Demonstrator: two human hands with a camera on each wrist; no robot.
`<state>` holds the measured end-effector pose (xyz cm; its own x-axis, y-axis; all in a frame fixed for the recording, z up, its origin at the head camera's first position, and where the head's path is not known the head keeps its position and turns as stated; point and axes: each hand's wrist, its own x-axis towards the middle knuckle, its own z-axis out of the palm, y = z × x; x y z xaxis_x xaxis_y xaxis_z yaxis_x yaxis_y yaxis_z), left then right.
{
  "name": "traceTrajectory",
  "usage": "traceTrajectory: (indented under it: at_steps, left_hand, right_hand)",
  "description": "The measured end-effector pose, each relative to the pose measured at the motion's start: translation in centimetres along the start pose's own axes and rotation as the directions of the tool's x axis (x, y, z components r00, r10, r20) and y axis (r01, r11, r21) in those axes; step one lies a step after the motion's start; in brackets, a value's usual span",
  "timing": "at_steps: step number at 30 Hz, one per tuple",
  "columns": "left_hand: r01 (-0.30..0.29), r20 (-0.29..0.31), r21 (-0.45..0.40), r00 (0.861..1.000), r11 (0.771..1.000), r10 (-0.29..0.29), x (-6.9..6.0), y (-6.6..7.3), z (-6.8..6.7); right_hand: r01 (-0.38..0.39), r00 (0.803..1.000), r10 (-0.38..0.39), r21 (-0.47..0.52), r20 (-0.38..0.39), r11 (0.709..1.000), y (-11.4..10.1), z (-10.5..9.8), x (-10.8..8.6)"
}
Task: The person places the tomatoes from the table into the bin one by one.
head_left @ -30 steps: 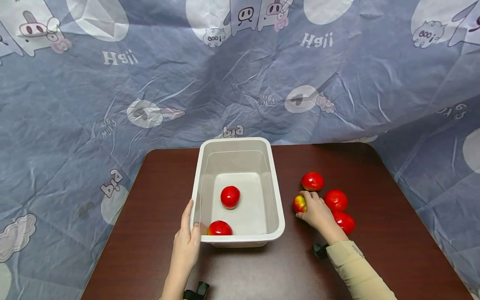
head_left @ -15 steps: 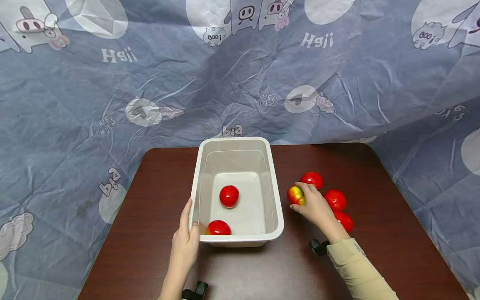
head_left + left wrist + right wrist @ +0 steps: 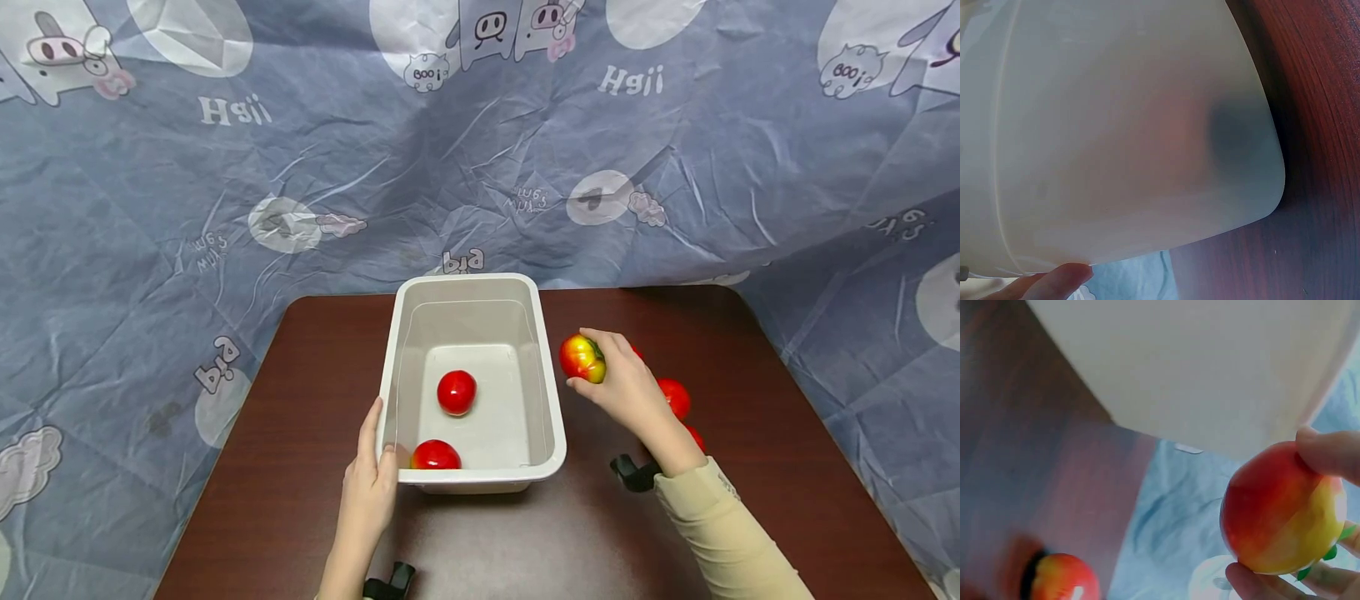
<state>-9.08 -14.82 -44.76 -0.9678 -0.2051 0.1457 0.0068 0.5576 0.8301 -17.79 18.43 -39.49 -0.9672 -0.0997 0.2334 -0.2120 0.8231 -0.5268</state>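
My right hand [image 3: 630,392] holds a red-and-yellow tomato [image 3: 581,358] between thumb and fingers, raised beside the right rim of a light grey plastic tub [image 3: 553,392]. Green leaves show under the tomato [image 3: 1279,512] in the right wrist view. At the tub's near left corner, my left hand [image 3: 367,492] grips the rim, thumb on the near side and fingers along the left side. Inside the tub lie two red tomatoes, one mid-floor [image 3: 456,392] and another [image 3: 436,455] by the near wall. The tub's pale wall [image 3: 1116,125] fills most of the left wrist view.
Right of the tub, three tomatoes lie on the dark brown table [image 3: 750,500]: one [image 3: 675,398] partly covered, one [image 3: 697,437] behind my wrist, one [image 3: 637,352] nearly hidden by my hand. A blue patterned cloth [image 3: 450,183] hangs behind the table.
My right hand has lifted the tomato off the table and carried it up, away from me and slightly left towards the tub. The left hand and tub hold nearly still.
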Motion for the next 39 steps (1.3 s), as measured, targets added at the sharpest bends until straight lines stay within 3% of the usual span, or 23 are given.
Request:
traceTrajectory:
  at_steps: [19, 39]
  left_hand:
    - [0.020, 0.008, 0.003, 1.000, 1.000, -0.020, 0.0, 0.0, -0.2]
    - [0.010, -0.006, 0.005, 1.000, 1.000, -0.010, 0.0, 0.1, 0.0]
  right_hand:
    - [0.104, 0.992, -0.098, 0.073, -0.084, 0.992, -3.3, -1.1, 0.7]
    - [0.131, 0.991, -0.131, 0.107, -0.005, 0.986, -6.0, 0.4, 0.6]
